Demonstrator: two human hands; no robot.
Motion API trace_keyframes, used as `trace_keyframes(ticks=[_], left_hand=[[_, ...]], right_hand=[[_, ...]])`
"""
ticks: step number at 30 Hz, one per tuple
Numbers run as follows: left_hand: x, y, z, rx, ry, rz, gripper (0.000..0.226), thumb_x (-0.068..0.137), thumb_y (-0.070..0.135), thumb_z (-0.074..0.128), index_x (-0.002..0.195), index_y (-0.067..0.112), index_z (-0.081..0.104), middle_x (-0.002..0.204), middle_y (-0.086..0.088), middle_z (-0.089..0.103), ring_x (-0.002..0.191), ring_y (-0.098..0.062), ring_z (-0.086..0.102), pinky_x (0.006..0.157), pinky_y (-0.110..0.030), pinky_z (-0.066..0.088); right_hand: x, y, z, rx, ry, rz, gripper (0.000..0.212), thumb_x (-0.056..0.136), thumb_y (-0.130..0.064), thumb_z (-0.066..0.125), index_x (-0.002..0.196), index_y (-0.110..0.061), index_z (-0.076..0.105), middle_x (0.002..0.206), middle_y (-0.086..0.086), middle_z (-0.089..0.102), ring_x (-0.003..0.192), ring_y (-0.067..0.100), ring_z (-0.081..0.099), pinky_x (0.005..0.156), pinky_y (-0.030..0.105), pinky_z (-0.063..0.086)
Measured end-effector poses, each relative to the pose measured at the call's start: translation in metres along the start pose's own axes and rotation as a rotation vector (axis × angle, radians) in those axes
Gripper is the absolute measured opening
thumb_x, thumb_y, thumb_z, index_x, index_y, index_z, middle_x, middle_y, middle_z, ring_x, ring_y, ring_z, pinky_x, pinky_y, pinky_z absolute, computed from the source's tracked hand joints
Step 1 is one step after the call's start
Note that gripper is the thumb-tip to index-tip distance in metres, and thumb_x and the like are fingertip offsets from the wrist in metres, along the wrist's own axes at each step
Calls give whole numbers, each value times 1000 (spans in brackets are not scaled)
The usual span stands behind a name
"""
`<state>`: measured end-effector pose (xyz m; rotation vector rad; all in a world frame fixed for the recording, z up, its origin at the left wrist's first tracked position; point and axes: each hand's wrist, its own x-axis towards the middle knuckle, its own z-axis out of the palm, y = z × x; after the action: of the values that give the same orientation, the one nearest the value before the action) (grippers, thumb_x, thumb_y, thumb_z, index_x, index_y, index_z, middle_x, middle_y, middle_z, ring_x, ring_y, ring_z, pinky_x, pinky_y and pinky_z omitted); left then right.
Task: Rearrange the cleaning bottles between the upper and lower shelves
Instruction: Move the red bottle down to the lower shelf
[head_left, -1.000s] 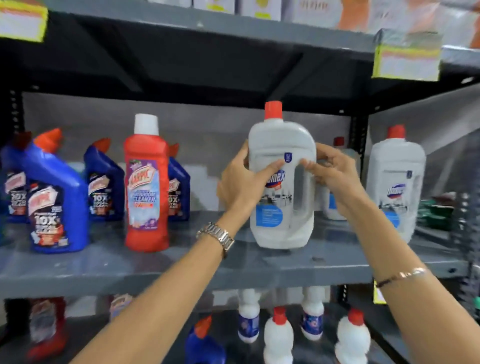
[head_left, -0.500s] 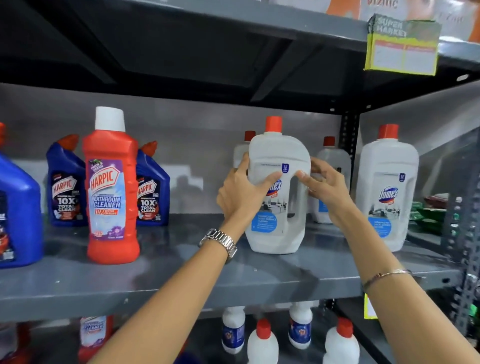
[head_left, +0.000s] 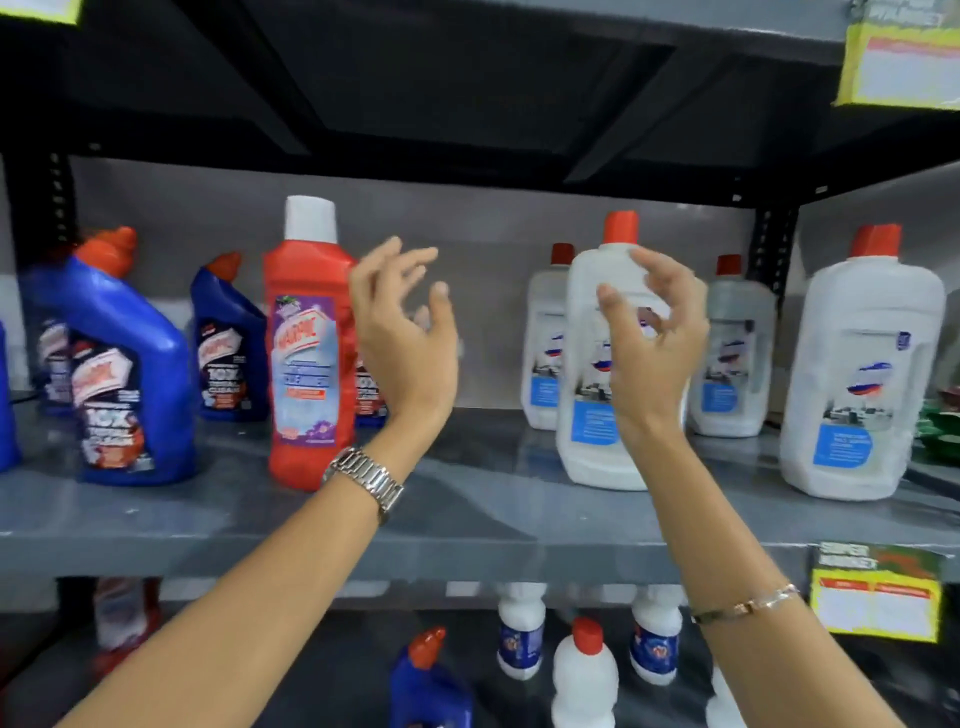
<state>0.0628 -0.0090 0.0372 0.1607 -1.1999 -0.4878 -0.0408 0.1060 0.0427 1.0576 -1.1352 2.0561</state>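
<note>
Both your hands are hanging released and empty: your left hand (head_left: 402, 332) at 9 o'clock of the white bottle (head_left: 597, 395), your right hand (head_left: 652, 343) spread in front of it, apparently not gripping. The bottle is standing upright on the upper shelf (head_left: 467, 525), so this placement looks finished. Next you are probably choosing another bottle; the red bottle (head_left: 306, 353) is crowding your left wrist, while open room is lying between the two.
</note>
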Motion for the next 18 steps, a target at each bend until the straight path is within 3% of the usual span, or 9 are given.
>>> trace_keyframes(ticks=[3,5,7,10,12,14,18], left_hand=[[21,-20,-44,49,151,49,33,81,2,60,109,20,58,123,6,42,111,-22,58,87,-40,54],[28,-36,-68,136,121,-11,37,80,8,62,116,16,55,126,0,45,116,-24,52,96,-46,48],[31,-49,-91,191,52,-117,43,82,16,63,123,16,51,130,-8,47,119,-23,50,100,-45,44],[34,-64,-117,342,-120,-264,50,85,33,61,130,16,45,133,-12,46,120,-26,50,102,-44,42],[36,-67,-125,361,-280,-380,49,88,36,57,131,15,44,129,-9,51,117,-25,52,101,-42,43],[37,-65,-132,288,-393,-490,42,91,33,54,130,18,46,112,-1,56,107,-19,56,94,-32,45],[37,-65,-141,249,-454,-510,38,91,38,53,126,23,51,101,3,59,100,-18,60,86,-35,51]], right_hand=[[-26,-8,55,-23,-258,-17,26,78,-27,63,104,-27,61,111,-6,60,110,10,51,93,29,40],[-41,-6,86,-31,-409,72,34,79,-32,66,112,-25,59,113,-6,57,110,13,50,90,25,39],[-55,-6,113,0,-547,227,46,80,-31,69,121,-19,53,114,-4,56,108,13,52,90,25,40],[-73,0,138,82,-652,410,61,78,-28,72,129,-12,43,109,3,58,102,19,57,95,35,47],[-81,8,144,99,-669,438,61,78,-26,73,129,-11,42,103,3,60,100,21,58,93,37,49],[-89,11,148,144,-684,467,56,79,-22,71,127,-8,46,108,9,62,98,22,60,86,34,51],[-95,12,150,82,-663,370,47,79,-18,71,121,-6,54,107,10,65,89,20,63,76,29,55]])
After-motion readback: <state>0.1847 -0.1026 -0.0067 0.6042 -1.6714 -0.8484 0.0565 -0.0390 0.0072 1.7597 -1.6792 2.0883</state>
